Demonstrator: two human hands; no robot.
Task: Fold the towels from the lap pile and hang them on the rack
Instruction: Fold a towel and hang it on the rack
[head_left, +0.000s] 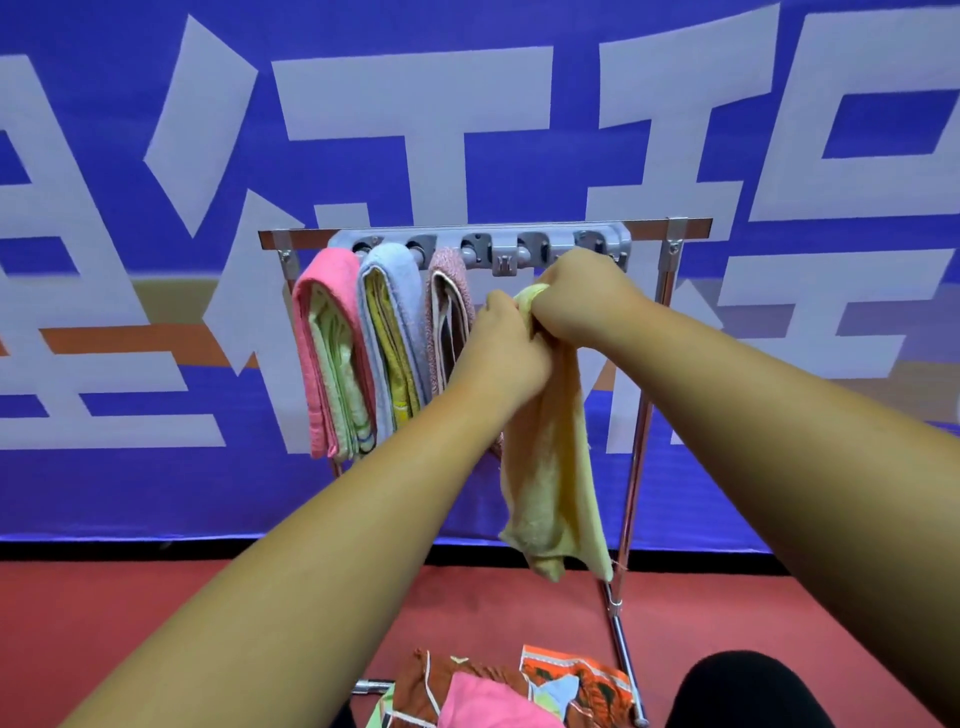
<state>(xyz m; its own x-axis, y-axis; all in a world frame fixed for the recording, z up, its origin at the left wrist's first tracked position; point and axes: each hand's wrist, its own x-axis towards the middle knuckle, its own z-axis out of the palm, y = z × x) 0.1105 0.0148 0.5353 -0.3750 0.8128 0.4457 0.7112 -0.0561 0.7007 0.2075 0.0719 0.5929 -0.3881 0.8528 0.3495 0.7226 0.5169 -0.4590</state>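
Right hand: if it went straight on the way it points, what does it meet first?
Probably the grey holder strip, at its rightmost slot: the right hand, gripping the yellow towel, sits just under it. Depth is unclear from one view.

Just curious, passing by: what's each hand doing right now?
Left hand: closed, gripping the yellow towel.
Right hand: closed, gripping the same towel's top.

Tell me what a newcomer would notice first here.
Both bare arms reach up the middle, the left hand and right hand gripping the top of a pale yellow towel at the rack's grey clip strip. Left of it hang a folded pink towel, a light blue towel and a mauve towel. Behind, a blue banner with huge white lettering fills the view.
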